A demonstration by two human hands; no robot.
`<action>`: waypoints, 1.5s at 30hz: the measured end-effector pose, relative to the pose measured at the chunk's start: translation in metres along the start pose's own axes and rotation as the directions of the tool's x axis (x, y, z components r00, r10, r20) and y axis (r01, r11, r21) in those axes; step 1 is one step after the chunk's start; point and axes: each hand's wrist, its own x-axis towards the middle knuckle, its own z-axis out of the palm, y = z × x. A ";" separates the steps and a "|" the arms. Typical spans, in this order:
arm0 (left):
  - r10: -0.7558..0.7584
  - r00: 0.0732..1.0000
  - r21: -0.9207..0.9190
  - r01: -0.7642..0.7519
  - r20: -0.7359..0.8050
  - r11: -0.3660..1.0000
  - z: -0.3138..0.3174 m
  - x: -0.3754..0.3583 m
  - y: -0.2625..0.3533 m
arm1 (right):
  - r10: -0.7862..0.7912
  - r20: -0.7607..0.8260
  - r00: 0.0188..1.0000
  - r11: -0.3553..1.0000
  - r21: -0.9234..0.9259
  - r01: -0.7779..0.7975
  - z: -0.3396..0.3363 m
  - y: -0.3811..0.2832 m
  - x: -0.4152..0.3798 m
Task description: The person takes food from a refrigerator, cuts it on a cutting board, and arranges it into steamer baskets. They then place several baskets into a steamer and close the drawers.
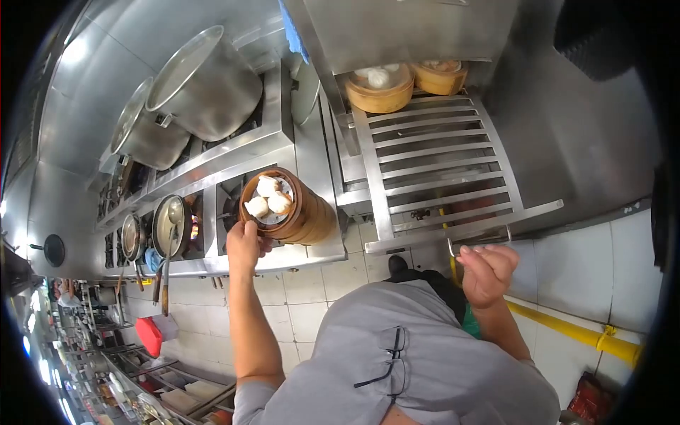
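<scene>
A stack of round bamboo steamers [308, 212] stands on the steel stove top, with several white buns [268, 197] in its top basket. My left hand [245, 244] grips the near left rim of that stack. At the right, my right hand [487, 273] has its fingers curled at the handle [450, 248] of a pulled-out slatted metal rack [439, 165]; whether it grips the handle is hard to see. Two bamboo steamers, one at the left [380, 91] and one at the right [440, 76], sit at the rack's back inside the steel cabinet.
Two large steel pots [212, 92] stand on the rear burners. Two pans [172, 227] with handles reaching over the stove's front edge are at the left, near a flame. A yellow pipe [567, 327] runs low along the right wall. A red container [149, 336] is at the lower left.
</scene>
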 end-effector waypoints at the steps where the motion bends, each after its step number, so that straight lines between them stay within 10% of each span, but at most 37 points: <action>1: 0.013 1.000 0.029 -0.013 0.009 0.999 -0.005 0.005 0.003 | 0.003 -0.002 1.000 1.000 0.001 -0.003 0.000 0.000 0.001; 12: 0.168 0.946 0.209 -0.230 0.276 0.950 -0.042 -0.012 0.144 | 0.065 -0.060 0.996 0.998 0.002 -0.065 0.004 -0.005 -0.005; 25: 0.316 0.700 0.119 -0.497 0.641 0.860 0.166 0.005 0.218 | 0.078 -0.055 0.995 0.997 0.030 -0.076 -0.001 -0.003 -0.001; 28: 0.311 0.691 -0.183 -0.255 0.653 0.950 0.192 -0.010 0.228 | 0.073 -0.028 0.997 0.997 0.026 -0.072 -0.001 -0.005 -0.001; 33: 0.603 0.686 -0.248 -0.553 0.408 0.796 0.136 -0.024 0.193 | 0.055 0.012 0.998 0.998 0.018 -0.055 0.000 -0.007 -0.003; 36: 0.657 0.750 -0.088 -0.661 -0.074 0.745 0.079 -0.019 0.116 | 0.094 -0.019 0.995 0.996 -0.012 -0.094 0.005 -0.007 -0.005; 38: 0.679 0.631 0.235 -0.644 -0.375 0.728 0.050 0.005 0.037 | 0.097 -0.035 0.995 0.995 -0.021 -0.098 0.006 -0.008 -0.007; 42: 0.479 0.838 0.290 -0.406 -0.260 0.867 0.035 -0.030 -0.034 | 0.054 -0.001 0.999 0.998 -0.015 -0.054 0.003 -0.005 -0.006; 45: 0.553 0.816 0.234 -0.512 -0.169 0.827 0.054 -0.047 -0.040 | 0.025 0.008 1.000 0.999 -0.030 -0.025 0.002 -0.003 -0.003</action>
